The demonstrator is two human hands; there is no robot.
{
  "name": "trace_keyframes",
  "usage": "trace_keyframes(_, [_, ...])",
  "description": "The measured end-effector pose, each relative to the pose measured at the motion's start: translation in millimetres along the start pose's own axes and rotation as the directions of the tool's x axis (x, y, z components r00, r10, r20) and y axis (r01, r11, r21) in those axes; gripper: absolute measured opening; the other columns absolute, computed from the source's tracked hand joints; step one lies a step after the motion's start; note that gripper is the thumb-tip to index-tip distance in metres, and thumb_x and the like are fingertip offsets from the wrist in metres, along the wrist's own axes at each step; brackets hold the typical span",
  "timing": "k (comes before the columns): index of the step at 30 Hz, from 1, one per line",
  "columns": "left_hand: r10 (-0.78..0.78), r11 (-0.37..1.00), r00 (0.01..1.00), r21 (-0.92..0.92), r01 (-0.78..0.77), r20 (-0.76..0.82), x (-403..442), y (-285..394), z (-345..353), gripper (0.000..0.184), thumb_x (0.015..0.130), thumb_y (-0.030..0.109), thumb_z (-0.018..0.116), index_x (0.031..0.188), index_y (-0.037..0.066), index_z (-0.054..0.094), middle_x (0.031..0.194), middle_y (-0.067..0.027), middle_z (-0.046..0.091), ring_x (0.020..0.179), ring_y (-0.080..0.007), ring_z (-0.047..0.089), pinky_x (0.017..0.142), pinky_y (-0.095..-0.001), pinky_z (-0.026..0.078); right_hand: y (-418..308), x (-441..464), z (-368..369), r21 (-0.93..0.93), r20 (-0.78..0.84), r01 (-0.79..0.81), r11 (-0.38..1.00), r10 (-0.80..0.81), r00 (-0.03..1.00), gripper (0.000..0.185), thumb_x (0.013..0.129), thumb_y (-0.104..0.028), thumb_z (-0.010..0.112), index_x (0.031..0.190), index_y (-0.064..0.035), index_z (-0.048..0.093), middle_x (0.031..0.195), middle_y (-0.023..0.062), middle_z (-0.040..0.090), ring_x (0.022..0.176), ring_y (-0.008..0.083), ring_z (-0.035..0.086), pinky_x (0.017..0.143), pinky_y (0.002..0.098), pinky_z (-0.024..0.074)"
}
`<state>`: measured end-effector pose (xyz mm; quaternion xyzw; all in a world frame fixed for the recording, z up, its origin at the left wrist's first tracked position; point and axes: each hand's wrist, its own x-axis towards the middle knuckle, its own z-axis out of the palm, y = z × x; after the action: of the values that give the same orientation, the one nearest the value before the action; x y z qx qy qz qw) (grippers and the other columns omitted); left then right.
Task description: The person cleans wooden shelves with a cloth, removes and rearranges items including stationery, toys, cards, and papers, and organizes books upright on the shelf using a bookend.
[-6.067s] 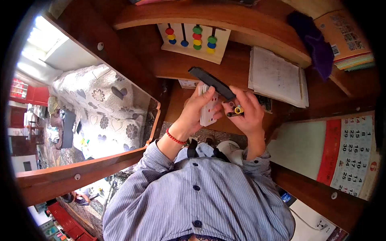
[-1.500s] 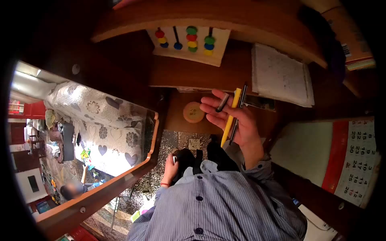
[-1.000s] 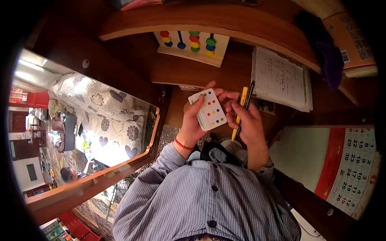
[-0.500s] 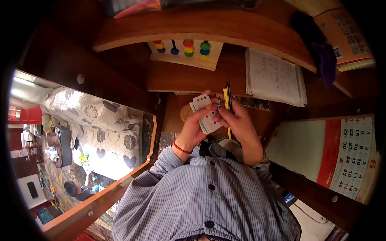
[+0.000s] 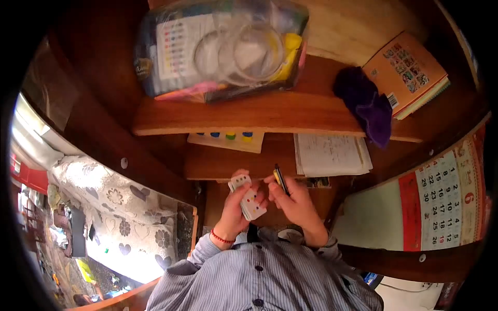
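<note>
My left hand (image 5: 232, 213), with a red beaded bracelet at the wrist, is closed around a small stack of white cards (image 5: 253, 207). Coloured dots show on the face of the cards. To its right, my right hand (image 5: 301, 211) grips a slim black pen (image 5: 278, 173) pointing up and away from me. A yellow strip lies along the pen; whether it is a second item I cannot tell. The right fingers are close beside the cards, and a small gap shows between the hands.
A shelf (image 5: 207, 115) carries a clear plastic bag of items (image 5: 179, 57), a purple cloth (image 5: 365, 106) and an orange book (image 5: 407, 72). Below are a board with coloured beads (image 5: 220, 142) and a written notebook (image 5: 332, 155). A calendar (image 5: 441, 207) hangs right; a person's arm shows lower left.
The view has tilted up, bringing the upper shelf and plastic bag into sight. My right hand has drawn away from the cards, and both hands keep their hold.
</note>
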<state>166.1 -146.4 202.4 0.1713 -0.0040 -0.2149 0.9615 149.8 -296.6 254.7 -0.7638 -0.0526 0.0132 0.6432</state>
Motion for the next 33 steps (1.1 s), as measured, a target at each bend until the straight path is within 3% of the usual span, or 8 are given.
trace_keyframes(5, [-0.045,0.998,0.990,-0.058,0.038,-0.137,6,-2,-5,0.030,0.093,0.023,0.051,0.121,0.022,0.040,0.089,-0.0006,0.051,0.072,-0.0160,0.051,0.064,-0.0324,0.047,-5,-3,5,0.019,-0.093,-0.011,1.000,0.013,0.996,0.019,0.091,-0.013,0.056,0.103,0.0015,0.057,0.071,0.0043,0.059,0.064,0.0082,0.055,0.058,0.0246,0.0458])
trace_keyframes(6, [0.116,0.988,0.992,0.106,-0.111,-0.050,7,-1,9,0.033,0.093,0.022,0.052,0.123,0.022,0.038,0.090,0.0003,0.049,0.072,-0.0154,0.050,0.064,-0.0314,0.046,-6,-2,8,-0.024,-0.125,0.011,1.000,-0.014,0.992,0.018,0.089,-0.012,0.057,0.102,0.0016,0.057,0.071,0.0038,0.059,0.064,0.0083,0.055,0.058,0.0246,0.0454])
trace_keyframes(8, [0.164,0.969,0.980,0.205,-0.138,-0.112,8,-2,11,0.037,0.092,0.024,0.052,0.125,0.023,0.035,0.091,-0.0008,0.048,0.072,-0.0157,0.049,0.065,-0.0329,0.048,0,-3,13,-0.098,-0.101,0.109,0.989,-0.119,0.988,0.029,0.082,-0.015,0.065,0.104,0.0002,0.055,0.077,0.0051,0.059,0.065,0.0088,0.053,0.060,0.0241,0.0444])
trace_keyframes(13, [0.131,0.977,0.991,0.172,-0.127,-0.012,2,-2,13,0.046,0.091,0.031,0.051,0.131,0.023,0.031,0.094,-0.0039,0.049,0.083,-0.0188,0.053,0.068,-0.0363,0.051,4,-6,22,-0.404,-0.044,0.140,0.904,-0.173,0.984,0.041,0.074,-0.018,0.074,0.105,-0.0011,0.054,0.073,0.0046,0.054,0.060,0.0087,0.047,0.055,0.0242,0.0407])
trace_keyframes(17, [0.111,0.988,0.991,0.103,-0.118,0.071,-3,-7,14,0.047,0.091,0.032,0.050,0.132,0.019,0.033,0.106,-0.0062,0.052,0.098,-0.0223,0.054,0.072,-0.0388,0.052,-4,-11,18,-0.392,-0.058,0.072,0.917,-0.103,0.993,0.041,0.073,-0.023,0.075,0.099,0.0010,0.055,0.069,0.0086,0.052,0.056,0.0136,0.048,0.051,0.0288,0.0398])
trace_keyframes(23, [0.014,1.000,1.000,0.020,-0.015,0.017,-6,-22,4,0.037,0.091,0.016,0.044,0.128,0.009,0.039,0.115,-0.0075,0.051,0.109,-0.0214,0.049,0.093,-0.0386,0.041,11,-20,13,-0.563,-0.141,0.198,0.803,-0.329,0.934,0.032,0.079,-0.023,0.067,0.099,-0.0002,0.056,0.078,0.0153,0.058,0.065,0.0313,0.057,0.056,0.0382,0.0445])
trace_keyframes(26, [0.071,0.986,0.997,0.151,-0.065,-0.036,-7,-30,2,0.035,0.090,0.007,0.041,0.125,0.007,0.040,0.117,-0.0072,0.050,0.112,-0.0204,0.047,0.098,-0.0357,0.036,21,-30,14,-0.743,-0.089,0.127,0.657,-0.284,0.955,0.033,0.082,-0.023,0.061,0.107,-0.0033,0.054,0.093,0.0173,0.058,0.076,0.0353,0.060,0.061,0.0399,0.0496])
trace_keyframes(33, [0.097,0.906,0.995,0.410,-0.105,0.040,-9,-27,29,0.044,0.087,0.003,0.042,0.130,0.006,0.034,0.121,-0.0085,0.046,0.114,-0.0228,0.046,0.098,-0.0382,0.036,-14,-37,-18,-0.583,-0.112,0.233,0.778,-0.361,0.926,0.032,0.081,-0.023,0.066,0.104,-0.0031,0.058,0.092,0.0191,0.060,0.082,0.0349,0.061,0.068,0.0391,0.0490])
